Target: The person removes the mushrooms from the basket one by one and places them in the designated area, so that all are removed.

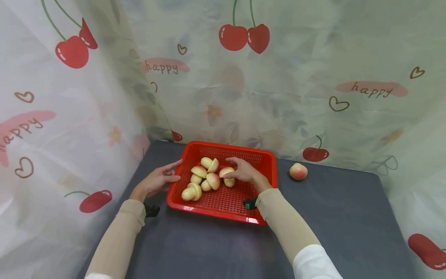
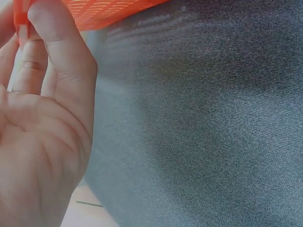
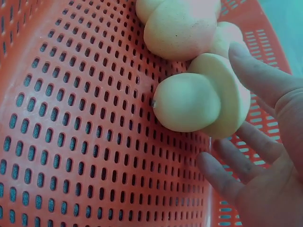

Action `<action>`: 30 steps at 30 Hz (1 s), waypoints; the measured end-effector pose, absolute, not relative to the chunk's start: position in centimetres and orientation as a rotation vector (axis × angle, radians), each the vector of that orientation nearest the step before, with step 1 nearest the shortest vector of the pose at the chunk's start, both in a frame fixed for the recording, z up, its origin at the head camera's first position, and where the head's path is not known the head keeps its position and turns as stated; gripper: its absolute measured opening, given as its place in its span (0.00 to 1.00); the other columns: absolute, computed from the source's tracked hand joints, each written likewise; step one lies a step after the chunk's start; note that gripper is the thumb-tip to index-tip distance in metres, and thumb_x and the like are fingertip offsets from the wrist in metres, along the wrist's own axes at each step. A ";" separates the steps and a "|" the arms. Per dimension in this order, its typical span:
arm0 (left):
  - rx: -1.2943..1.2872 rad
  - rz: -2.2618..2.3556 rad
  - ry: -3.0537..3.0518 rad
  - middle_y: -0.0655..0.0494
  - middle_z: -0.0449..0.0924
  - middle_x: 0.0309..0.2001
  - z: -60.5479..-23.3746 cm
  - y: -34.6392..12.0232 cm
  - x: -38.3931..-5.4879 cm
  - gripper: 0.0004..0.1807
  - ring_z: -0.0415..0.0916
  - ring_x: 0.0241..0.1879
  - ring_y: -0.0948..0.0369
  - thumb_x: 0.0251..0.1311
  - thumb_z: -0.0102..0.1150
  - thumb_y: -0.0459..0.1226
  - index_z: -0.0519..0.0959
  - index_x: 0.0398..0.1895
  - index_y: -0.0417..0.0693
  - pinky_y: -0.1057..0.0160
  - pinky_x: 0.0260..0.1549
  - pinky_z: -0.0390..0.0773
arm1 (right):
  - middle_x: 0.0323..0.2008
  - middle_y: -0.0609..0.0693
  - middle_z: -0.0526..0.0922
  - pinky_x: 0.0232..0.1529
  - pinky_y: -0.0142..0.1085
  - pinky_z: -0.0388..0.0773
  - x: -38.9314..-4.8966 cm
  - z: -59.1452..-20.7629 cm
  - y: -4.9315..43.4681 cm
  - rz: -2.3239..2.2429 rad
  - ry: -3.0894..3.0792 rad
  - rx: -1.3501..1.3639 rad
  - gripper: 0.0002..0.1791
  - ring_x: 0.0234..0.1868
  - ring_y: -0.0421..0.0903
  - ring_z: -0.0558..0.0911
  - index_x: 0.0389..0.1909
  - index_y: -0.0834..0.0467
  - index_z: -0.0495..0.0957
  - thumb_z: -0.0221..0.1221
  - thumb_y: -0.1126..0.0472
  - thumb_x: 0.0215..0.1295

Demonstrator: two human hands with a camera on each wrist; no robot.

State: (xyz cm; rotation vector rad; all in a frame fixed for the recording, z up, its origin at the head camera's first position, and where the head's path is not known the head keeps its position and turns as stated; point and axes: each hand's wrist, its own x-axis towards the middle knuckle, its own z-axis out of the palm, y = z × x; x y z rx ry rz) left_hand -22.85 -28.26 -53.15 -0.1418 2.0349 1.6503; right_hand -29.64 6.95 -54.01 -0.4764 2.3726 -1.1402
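A red plastic basket (image 1: 216,211) with slotted walls stands on the dark table. Inside lie several mushrooms with pale stems and pinkish-cream caps, among them a cluster (image 1: 213,181) toward the left. My left hand (image 1: 158,181) is at the basket's left side; in the left wrist view its thumb and fingers pinch the red rim (image 2: 21,19). Over the basket, my right hand (image 1: 245,170) reaches around the rightmost mushroom (image 3: 189,101). Its thumb lies beside the cap and the fingers spread on the cap's other side, loosely bent, while the mushroom rests in the basket.
A round pink-and-cream fruit, like a peach (image 1: 298,171), sits on the dark table (image 1: 334,217) to the right of the basket. Behind and on both sides hangs a pale curtain (image 1: 278,77) printed with cherries and hearts.
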 end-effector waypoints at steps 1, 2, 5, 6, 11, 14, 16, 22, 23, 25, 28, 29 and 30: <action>-0.144 1.651 2.036 0.48 0.80 0.47 -53.1 -28.2 -22.8 0.40 0.84 0.48 0.55 0.69 0.63 0.40 0.57 0.80 0.72 0.48 0.48 0.87 | 0.73 0.59 0.70 0.73 0.53 0.68 -29.7 -54.1 7.0 -1.122 2.377 -0.486 0.41 0.72 0.57 0.71 0.75 0.57 0.65 0.70 0.51 0.63; -0.143 1.649 2.040 0.48 0.80 0.47 -53.1 -28.2 -22.8 0.40 0.85 0.48 0.55 0.69 0.63 0.40 0.57 0.80 0.72 0.48 0.48 0.87 | 0.73 0.59 0.71 0.73 0.53 0.67 -29.7 -54.1 7.0 -1.104 2.384 -0.489 0.41 0.71 0.57 0.72 0.75 0.57 0.65 0.70 0.52 0.63; -0.136 1.644 2.062 0.48 0.81 0.46 -53.0 -28.0 -22.8 0.39 0.85 0.46 0.55 0.69 0.63 0.41 0.58 0.79 0.72 0.48 0.47 0.87 | 0.71 0.58 0.74 0.72 0.52 0.68 -29.7 -54.1 7.0 -1.023 2.423 -0.513 0.39 0.69 0.57 0.74 0.74 0.56 0.67 0.69 0.53 0.64; -0.135 1.639 2.070 0.48 0.80 0.46 -52.9 -27.9 -22.8 0.39 0.85 0.45 0.55 0.69 0.63 0.41 0.58 0.79 0.72 0.49 0.46 0.87 | 0.70 0.57 0.75 0.72 0.52 0.69 -29.7 -54.1 7.1 -0.992 2.436 -0.524 0.38 0.68 0.56 0.75 0.74 0.56 0.67 0.68 0.54 0.64; -0.152 1.633 2.084 0.50 0.80 0.43 -52.6 -27.8 -22.8 0.39 0.85 0.42 0.55 0.69 0.63 0.41 0.59 0.79 0.73 0.50 0.44 0.88 | 0.66 0.57 0.79 0.68 0.51 0.72 -29.6 -54.2 7.1 -0.915 2.459 -0.564 0.35 0.65 0.56 0.78 0.73 0.56 0.70 0.67 0.55 0.66; -0.153 1.628 2.085 0.50 0.80 0.43 -52.5 -27.7 -22.9 0.39 0.85 0.41 0.55 0.69 0.63 0.40 0.59 0.79 0.73 0.50 0.43 0.88 | 0.65 0.57 0.79 0.67 0.51 0.73 -29.4 -54.1 7.1 -0.921 2.458 -0.544 0.34 0.64 0.56 0.78 0.72 0.57 0.70 0.67 0.57 0.66; -0.156 1.617 2.090 0.49 0.81 0.44 -52.4 -27.6 -22.9 0.39 0.86 0.41 0.55 0.69 0.64 0.40 0.59 0.79 0.73 0.50 0.43 0.88 | 0.65 0.58 0.79 0.67 0.51 0.73 -29.3 -54.2 7.1 -0.920 2.463 -0.536 0.33 0.64 0.57 0.78 0.71 0.57 0.70 0.67 0.57 0.66; -0.174 1.587 2.112 0.48 0.81 0.45 -52.2 -27.3 -22.9 0.39 0.86 0.39 0.55 0.68 0.64 0.41 0.60 0.79 0.72 0.52 0.42 0.88 | 0.64 0.58 0.79 0.65 0.51 0.75 -29.0 -54.3 7.3 -0.933 2.492 -0.512 0.32 0.62 0.57 0.79 0.70 0.58 0.71 0.67 0.57 0.66; -0.178 1.586 2.112 0.48 0.81 0.45 -52.2 -27.3 -22.8 0.39 0.86 0.39 0.55 0.68 0.64 0.40 0.60 0.79 0.72 0.52 0.41 0.88 | 0.64 0.58 0.79 0.65 0.51 0.75 -28.9 -54.2 7.3 -0.941 2.495 -0.503 0.32 0.62 0.57 0.79 0.70 0.58 0.71 0.67 0.57 0.66; -0.182 1.588 2.112 0.48 0.81 0.44 -52.3 -27.3 -22.8 0.39 0.86 0.38 0.55 0.68 0.64 0.40 0.60 0.79 0.72 0.52 0.41 0.88 | 0.64 0.58 0.79 0.64 0.50 0.75 -28.8 -54.1 7.5 -0.944 2.501 -0.493 0.32 0.62 0.57 0.79 0.70 0.58 0.70 0.67 0.57 0.66; -0.189 1.585 2.117 0.49 0.81 0.44 -52.4 -27.5 -22.7 0.39 0.86 0.38 0.55 0.68 0.64 0.40 0.60 0.79 0.72 0.52 0.41 0.88 | 0.65 0.59 0.78 0.65 0.50 0.74 -28.6 -53.4 7.6 -0.960 2.504 -0.499 0.33 0.63 0.57 0.78 0.71 0.59 0.69 0.66 0.58 0.67; -0.191 1.583 2.119 0.48 0.81 0.44 -52.5 -27.6 -22.7 0.39 0.86 0.38 0.55 0.68 0.64 0.41 0.60 0.78 0.72 0.52 0.41 0.88 | 0.65 0.59 0.77 0.65 0.51 0.75 -28.4 -53.2 7.6 -0.966 2.503 -0.505 0.33 0.63 0.57 0.78 0.71 0.60 0.68 0.66 0.58 0.67; -0.193 1.584 2.118 0.48 0.81 0.44 -52.5 -27.7 -22.6 0.39 0.86 0.37 0.55 0.68 0.64 0.41 0.60 0.78 0.72 0.52 0.41 0.88 | 0.65 0.59 0.77 0.64 0.51 0.75 -28.3 -52.9 7.6 -0.973 2.503 -0.514 0.33 0.63 0.57 0.78 0.71 0.60 0.68 0.66 0.58 0.68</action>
